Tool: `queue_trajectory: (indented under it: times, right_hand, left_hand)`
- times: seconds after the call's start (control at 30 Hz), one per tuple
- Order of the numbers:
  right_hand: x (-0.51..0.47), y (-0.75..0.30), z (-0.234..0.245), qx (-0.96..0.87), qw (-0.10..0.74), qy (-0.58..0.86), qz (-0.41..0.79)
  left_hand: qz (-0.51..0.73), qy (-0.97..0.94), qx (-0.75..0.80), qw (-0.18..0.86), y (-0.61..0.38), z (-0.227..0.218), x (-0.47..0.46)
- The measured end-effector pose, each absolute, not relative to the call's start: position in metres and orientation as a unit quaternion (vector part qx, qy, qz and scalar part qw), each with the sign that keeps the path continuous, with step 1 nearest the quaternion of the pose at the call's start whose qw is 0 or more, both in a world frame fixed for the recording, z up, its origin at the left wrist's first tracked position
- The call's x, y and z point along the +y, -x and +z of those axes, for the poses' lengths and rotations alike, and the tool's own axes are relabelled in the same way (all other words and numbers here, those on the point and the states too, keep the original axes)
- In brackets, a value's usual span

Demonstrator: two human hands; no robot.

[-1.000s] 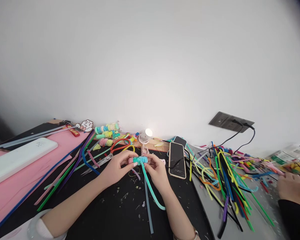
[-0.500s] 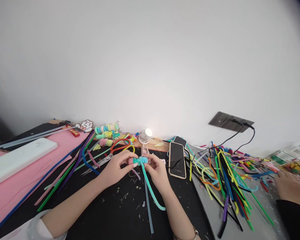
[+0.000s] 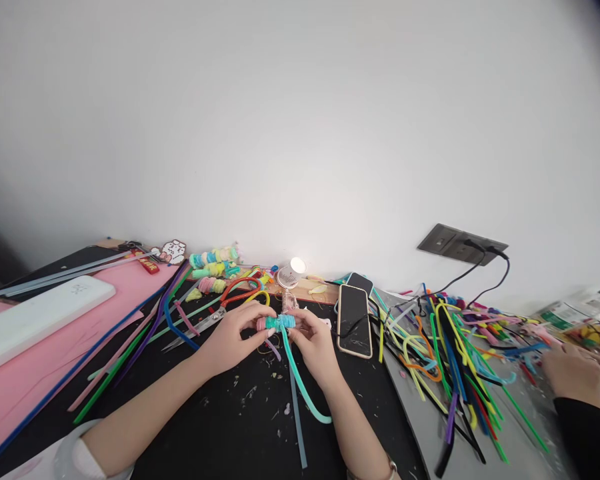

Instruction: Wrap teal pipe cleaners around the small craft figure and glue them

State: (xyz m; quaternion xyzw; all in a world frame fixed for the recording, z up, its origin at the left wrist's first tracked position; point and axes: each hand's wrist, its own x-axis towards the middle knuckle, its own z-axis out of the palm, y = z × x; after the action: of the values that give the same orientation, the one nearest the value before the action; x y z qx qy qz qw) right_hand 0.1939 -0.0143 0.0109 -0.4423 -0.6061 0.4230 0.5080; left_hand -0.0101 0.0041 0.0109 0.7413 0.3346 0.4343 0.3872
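A coiled pipe cleaner roll [image 3: 280, 323], banded pink, green and blue, is held level between my two hands. My left hand [image 3: 236, 333] pinches its pink end, thumb below and fingers above. At the blue end my right hand [image 3: 316, 339] grips with thumb and fingers. From the roll's middle a loose mint green pipe cleaner tail [image 3: 300, 383] hangs down and curves to the right. Beneath it a grey-blue strip [image 3: 298, 420] lies on the black mat [image 3: 230, 427]. Scissors with orange handles [image 3: 243, 295] rest beyond my left hand.
Several finished coils [image 3: 213, 257] stand by the wall near a lit lamp [image 3: 293, 272]. A phone [image 3: 355, 320] lies right of my hands. Farther right are a heap of pipe cleaners [image 3: 460, 360] and a co-worker's hand [image 3: 573, 370]. Pink paper [image 3: 130, 283] and a white case [image 3: 50, 317] lie left.
My hands and the coiled roll stay almost in place. At the far right the co-worker's hands have shifted slightly left.
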Motion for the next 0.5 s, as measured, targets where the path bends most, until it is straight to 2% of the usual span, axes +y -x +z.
queue_trajectory:
  times: [0.5]
  right_hand:
    - [-0.014,-0.197,0.0074,-0.665,0.491,0.449,0.34]
  left_hand:
    - [0.439,-0.748,0.346,0.358,0.0082,0.0113,0.0047]
